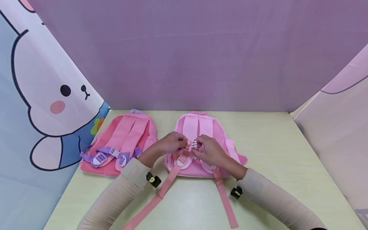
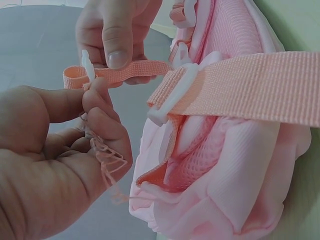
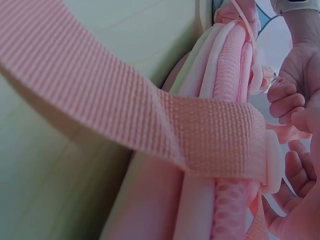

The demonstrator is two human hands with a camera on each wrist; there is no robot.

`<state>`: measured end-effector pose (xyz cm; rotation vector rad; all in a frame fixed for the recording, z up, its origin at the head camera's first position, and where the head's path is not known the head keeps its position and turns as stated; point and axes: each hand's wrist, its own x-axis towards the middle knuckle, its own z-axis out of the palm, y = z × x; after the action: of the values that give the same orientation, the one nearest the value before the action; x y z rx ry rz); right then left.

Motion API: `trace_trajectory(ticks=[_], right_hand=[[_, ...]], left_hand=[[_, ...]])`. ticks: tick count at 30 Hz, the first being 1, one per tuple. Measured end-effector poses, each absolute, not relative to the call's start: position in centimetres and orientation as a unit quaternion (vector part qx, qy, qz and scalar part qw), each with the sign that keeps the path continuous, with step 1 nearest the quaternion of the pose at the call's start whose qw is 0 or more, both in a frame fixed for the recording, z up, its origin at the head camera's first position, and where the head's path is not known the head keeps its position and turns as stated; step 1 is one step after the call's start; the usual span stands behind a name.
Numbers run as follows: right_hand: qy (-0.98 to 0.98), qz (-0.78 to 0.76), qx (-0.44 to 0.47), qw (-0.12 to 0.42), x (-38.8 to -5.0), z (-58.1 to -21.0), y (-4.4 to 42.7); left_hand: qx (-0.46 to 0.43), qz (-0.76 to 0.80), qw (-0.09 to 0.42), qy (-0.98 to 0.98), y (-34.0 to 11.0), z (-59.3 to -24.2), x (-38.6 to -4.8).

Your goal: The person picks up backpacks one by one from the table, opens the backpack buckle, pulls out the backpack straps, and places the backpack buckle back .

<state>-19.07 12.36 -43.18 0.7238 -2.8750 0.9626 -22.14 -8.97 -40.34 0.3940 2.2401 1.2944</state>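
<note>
A light-pink backpack point(image 1: 219, 137) lies with its shoulder straps facing up. Over it, a short salmon webbing strap point(image 2: 142, 68) runs through a white plastic buckle point(image 1: 194, 144), seen edge-on in the left wrist view. My left hand point(image 1: 173, 142) pinches the strap's end beside the buckle, and loose frayed threads point(image 2: 107, 162) hang below those fingers. Facing it, my right hand point(image 1: 211, 150) grips the same strap between thumb and fingers, close to the buckle. In the right wrist view, a broad salmon strap point(image 3: 215, 137) partly covers the work.
To the left lies a second, darker pink backpack point(image 1: 115, 134) with purple straps and white buckles. Two long salmon strap tails point(image 1: 169, 183) hang from the light-pink backpack across the pale table point(image 1: 276, 150). A purple partition point(image 1: 195, 57) stands behind, with printed cloth at both sides.
</note>
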Motion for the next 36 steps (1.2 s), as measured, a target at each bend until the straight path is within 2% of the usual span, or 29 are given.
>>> trace_trajectory(ticks=[36], right_hand=[[-0.914, 0.324, 0.243, 0.018, -19.56, -43.59, 12.77]], left_hand=[[0.141, 0.474, 0.25, 0.832, -8.47, -41.26, -22.64]])
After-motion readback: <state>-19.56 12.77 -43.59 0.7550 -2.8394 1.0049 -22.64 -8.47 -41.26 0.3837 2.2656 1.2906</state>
